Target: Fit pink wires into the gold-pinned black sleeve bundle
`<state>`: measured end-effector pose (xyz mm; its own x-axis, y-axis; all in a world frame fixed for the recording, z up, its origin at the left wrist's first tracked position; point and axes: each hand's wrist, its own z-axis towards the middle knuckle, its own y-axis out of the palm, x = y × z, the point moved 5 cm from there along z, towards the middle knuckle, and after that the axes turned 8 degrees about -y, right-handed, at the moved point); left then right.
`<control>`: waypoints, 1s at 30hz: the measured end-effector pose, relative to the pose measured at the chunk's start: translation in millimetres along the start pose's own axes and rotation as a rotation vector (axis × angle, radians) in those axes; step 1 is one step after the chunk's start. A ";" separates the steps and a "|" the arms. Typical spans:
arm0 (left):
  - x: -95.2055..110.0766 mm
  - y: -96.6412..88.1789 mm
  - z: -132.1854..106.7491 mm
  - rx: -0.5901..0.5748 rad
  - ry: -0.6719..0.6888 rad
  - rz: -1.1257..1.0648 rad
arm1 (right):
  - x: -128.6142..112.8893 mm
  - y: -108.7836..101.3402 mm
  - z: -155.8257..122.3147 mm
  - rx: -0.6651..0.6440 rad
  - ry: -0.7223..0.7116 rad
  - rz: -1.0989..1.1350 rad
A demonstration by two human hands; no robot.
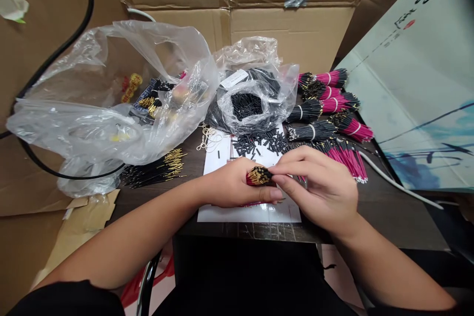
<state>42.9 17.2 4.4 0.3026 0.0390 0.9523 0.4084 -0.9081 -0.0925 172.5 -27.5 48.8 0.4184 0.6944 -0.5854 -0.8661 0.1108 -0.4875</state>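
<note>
- One hand, the left hand (pixel 229 185), is curled around a bundle of thin sticks (pixel 256 176), with its thumb along the near side. Its grip is closed on them.
- The bundle is just below the middle of the frame, with its gold and black ends facing up and some red showing at its side.
- The right hand (pixel 324 185) is right of the middle. Its thumb and pointing finger are close together at the bundle's right edge. I cannot tell if they pinch something small.
- Under the hands is a white sheet (pixel 215 214) on a dark table (pixel 392 222).
- Little black tubes (pixel 246 144) lie loose at the top of the sheet, and pale rubber bands (pixel 211 139) lie near them, to the left.
- Many more black tubes fill an open clear bag (pixel 285 103) near the middle of the frame.
- A bigger see-through bag (pixel 85 123) spreads over the left side. Below it is a pile of black sticks with gold tips (pixel 155 168).
- At the right are tied pink and black bundles (pixel 335 103) and a white cable (pixel 407 192).
- Brown cardboard (pixel 292 29) stands at the top.
</note>
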 end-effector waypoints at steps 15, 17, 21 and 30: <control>-1.5 3.4 0.3 -0.071 0.017 0.079 | -3.1 -0.6 -0.8 0.007 -0.043 -0.010; -2.4 4.3 0.6 -0.075 0.011 0.076 | -4.6 -0.3 -0.1 -0.008 -0.069 -0.036; -3.7 3.8 1.4 -0.047 -0.012 0.083 | -5.2 -0.6 0.1 -0.008 -0.080 -0.100; -4.0 2.6 3.4 -0.030 0.007 0.081 | -3.9 -3.2 -3.9 0.086 -0.061 -0.118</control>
<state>45.7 16.1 -0.7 0.3278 -0.0382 0.9440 0.3570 -0.9201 -0.1612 174.7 -33.4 50.1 0.5033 0.7147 -0.4857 -0.8332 0.2525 -0.4919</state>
